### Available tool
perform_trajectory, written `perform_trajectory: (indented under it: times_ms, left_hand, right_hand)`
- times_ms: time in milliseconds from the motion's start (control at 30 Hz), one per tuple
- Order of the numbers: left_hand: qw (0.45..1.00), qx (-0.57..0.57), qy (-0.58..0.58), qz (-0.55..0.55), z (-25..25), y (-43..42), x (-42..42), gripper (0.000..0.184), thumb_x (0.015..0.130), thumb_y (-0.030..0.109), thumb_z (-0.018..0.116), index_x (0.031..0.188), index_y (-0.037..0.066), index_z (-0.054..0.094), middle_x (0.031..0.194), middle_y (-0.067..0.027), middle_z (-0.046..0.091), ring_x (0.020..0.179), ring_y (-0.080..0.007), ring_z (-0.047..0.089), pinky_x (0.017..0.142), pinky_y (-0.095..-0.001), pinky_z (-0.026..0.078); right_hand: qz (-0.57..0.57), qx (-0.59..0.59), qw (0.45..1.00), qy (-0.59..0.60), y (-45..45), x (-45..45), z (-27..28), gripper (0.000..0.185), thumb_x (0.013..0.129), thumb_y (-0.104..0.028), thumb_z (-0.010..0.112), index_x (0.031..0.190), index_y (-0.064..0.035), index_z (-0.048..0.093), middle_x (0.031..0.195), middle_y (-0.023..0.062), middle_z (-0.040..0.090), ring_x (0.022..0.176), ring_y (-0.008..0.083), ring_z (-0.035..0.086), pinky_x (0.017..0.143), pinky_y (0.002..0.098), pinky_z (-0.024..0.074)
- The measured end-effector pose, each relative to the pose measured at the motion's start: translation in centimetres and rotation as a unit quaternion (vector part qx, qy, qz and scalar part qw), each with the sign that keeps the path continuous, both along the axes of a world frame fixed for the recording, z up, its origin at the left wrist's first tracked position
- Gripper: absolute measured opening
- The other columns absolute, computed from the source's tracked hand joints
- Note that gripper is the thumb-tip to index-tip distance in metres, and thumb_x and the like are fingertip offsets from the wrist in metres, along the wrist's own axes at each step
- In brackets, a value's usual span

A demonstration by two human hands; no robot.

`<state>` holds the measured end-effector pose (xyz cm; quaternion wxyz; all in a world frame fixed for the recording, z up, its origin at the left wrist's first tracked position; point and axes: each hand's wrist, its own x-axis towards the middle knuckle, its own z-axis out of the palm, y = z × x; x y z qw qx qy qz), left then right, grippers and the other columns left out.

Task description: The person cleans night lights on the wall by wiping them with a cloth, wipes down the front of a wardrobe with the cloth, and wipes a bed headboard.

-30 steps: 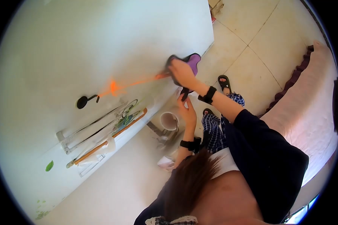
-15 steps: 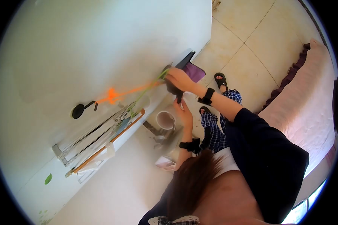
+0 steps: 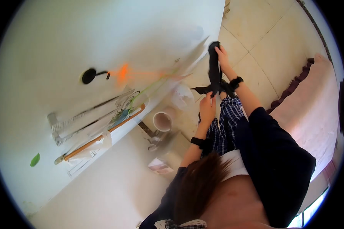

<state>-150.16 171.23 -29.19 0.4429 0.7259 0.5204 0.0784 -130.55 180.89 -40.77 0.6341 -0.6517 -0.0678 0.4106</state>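
A long, black, cloth-like item [image 3: 214,68] is stretched between my two hands, well in front of my legs. Its upper end is rounded, and narrow strap-like ends spread out at the bottom. My right hand [image 3: 223,58] is closed around its upper part, fingers along the edge. Lower down, my left hand [image 3: 207,108] pinches the bottom where the narrow ends meet. I cannot make out exactly what kind of item it is. My checkered trousers [image 3: 227,114] show just behind it.
On the white wall at left, a black hook [image 3: 89,76] holds something orange [image 3: 123,73], blurred. Below hang clear-ended hangers [image 3: 90,110] and a wooden stick [image 3: 84,148]. A white round container [image 3: 164,120] and a pinkish box [image 3: 160,166] stand nearby. At right is a pink-covered bed [image 3: 298,114].
Both hands have moved right, away from the wall, bringing the black item along. It now hangs lengthwise between them, and the purple surface seen before no longer shows.
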Motion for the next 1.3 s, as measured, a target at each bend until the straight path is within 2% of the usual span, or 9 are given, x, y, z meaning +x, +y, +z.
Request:
perform_trajectory:
  times_ms: [167, 300, 367, 433, 500, 800, 1067, 1267, 1300]
  left_hand:
    - [0.995, -0.099, -0.018, -0.014, -3.8, -2.8, -4.0, 0.026, 0.087, 0.02, 0.054, 0.109, 0.008, 0.051, 0.09, -0.0196, 0.063, 0.085, -0.0383, 0.059, 0.071, -0.0427, 0.046]
    - [0.975, -0.081, 0.014, -0.205, -2.2, -3.2, -3.6, 0.027, 0.085, 0.022, 0.056, 0.108, 0.009, 0.052, 0.093, -0.02, 0.062, 0.085, -0.0389, 0.058, 0.071, -0.0452, 0.046]
    - [0.97, -0.088, -0.021, -0.227, 0.0, -4.2, -3.7, 0.027, 0.085, 0.022, 0.056, 0.108, 0.009, 0.052, 0.092, -0.0196, 0.062, 0.085, -0.0387, 0.058, 0.071, -0.045, 0.046]
    - [0.964, -0.063, -0.054, -0.254, 1.3, -4.9, -3.6, 0.026, 0.084, 0.021, 0.056, 0.108, 0.01, 0.052, 0.09, -0.0186, 0.062, 0.083, -0.0381, 0.059, 0.071, -0.0449, 0.046]
    - [0.955, -0.086, -0.087, -0.269, 4.3, -5.7, -4.3, 0.027, 0.085, 0.021, 0.055, 0.109, 0.01, 0.052, 0.09, -0.0173, 0.063, 0.084, -0.0365, 0.059, 0.07, -0.044, 0.046]
    - [0.921, -0.04, -0.224, -0.315, 13.1, -6.7, -5.3, 0.034, 0.088, 0.028, 0.054, 0.114, 0.007, 0.05, 0.09, -0.0157, 0.064, 0.076, -0.0289, 0.06, 0.067, -0.035, 0.044]
    - [0.898, 0.128, -0.396, -0.141, 20.7, -5.8, -9.2, 0.024, 0.084, 0.02, 0.058, 0.102, 0.004, 0.055, 0.083, -0.0147, 0.063, 0.076, -0.0322, 0.06, 0.065, -0.0361, 0.045]
    - [0.866, 0.208, -0.441, -0.11, 25.4, -5.2, -10.7, 0.045, 0.077, 0.012, 0.067, 0.118, 0.004, 0.051, 0.109, -0.0137, 0.058, 0.098, -0.0286, 0.056, 0.085, -0.0332, 0.043]
    - [0.853, 0.243, -0.451, -0.105, 26.3, -5.3, -10.8, 0.05, 0.076, 0.01, 0.069, 0.12, 0.002, 0.048, 0.111, -0.0141, 0.056, 0.101, -0.0264, 0.055, 0.087, -0.032, 0.043]
  right_hand:
    - [-0.008, -0.155, 0.987, 0.029, -11.3, 4.0, -4.6, 0.025, 0.089, -0.031, 0.05, 0.103, -0.0104, 0.055, 0.082, -0.0001, 0.056, 0.074, 0.0118, 0.053, 0.063, 0.0278, 0.0456]
    - [0.014, -0.167, 0.976, -0.14, -23.4, 7.6, -11.5, 0.021, 0.088, -0.022, 0.051, 0.103, -0.0075, 0.054, 0.082, 0.0016, 0.056, 0.073, 0.0119, 0.055, 0.063, 0.0296, 0.0478]
    - [-0.047, -0.142, 0.988, -0.025, -26.6, 6.6, -2.4, 0.018, 0.089, -0.02, 0.051, 0.099, -0.0057, 0.055, 0.08, 0.0009, 0.056, 0.072, 0.0114, 0.055, 0.062, 0.0288, 0.0474]
    - [0.028, -0.09, 0.99, -0.108, -32.0, 10.3, -4.5, 0.022, 0.087, -0.018, 0.053, 0.097, 0.0012, 0.052, 0.083, 0.0037, 0.055, 0.075, 0.0128, 0.051, 0.066, 0.0284, 0.0442]
    - [0.049, -0.264, 0.96, -0.078, -30.5, 6.8, 11.5, 0.015, 0.088, -0.029, 0.051, 0.088, -0.014, 0.051, 0.072, -0.0039, 0.048, 0.064, 0.0076, 0.046, 0.054, 0.0252, 0.0385]
    - [0.004, -0.049, 0.961, -0.274, -32.5, 6.7, 29.1, 0.015, 0.093, -0.027, 0.048, 0.1, -0.0153, 0.055, 0.066, -0.0074, 0.044, 0.052, 0.0035, 0.04, 0.044, 0.0194, 0.03]
    - [0.082, 0.103, 0.908, -0.397, -28.8, -3.2, 46.5, 0.025, 0.095, -0.023, 0.045, 0.11, -0.0054, 0.052, 0.079, -0.0033, 0.052, 0.063, 0.0038, 0.047, 0.052, 0.0187, 0.0374]
    - [0.159, 0.111, 0.872, -0.449, -28.3, -4.5, 56.2, 0.039, 0.095, -0.02, 0.045, 0.129, -0.0014, 0.043, 0.087, 0.0013, 0.056, 0.072, 0.0066, 0.052, 0.06, 0.0208, 0.042]
    - [0.231, 0.134, 0.851, -0.451, -28.1, -5.3, 58.2, 0.039, 0.095, -0.02, 0.045, 0.128, -0.0001, 0.043, 0.096, 0.0021, 0.057, 0.083, 0.0077, 0.054, 0.073, 0.0223, 0.0441]
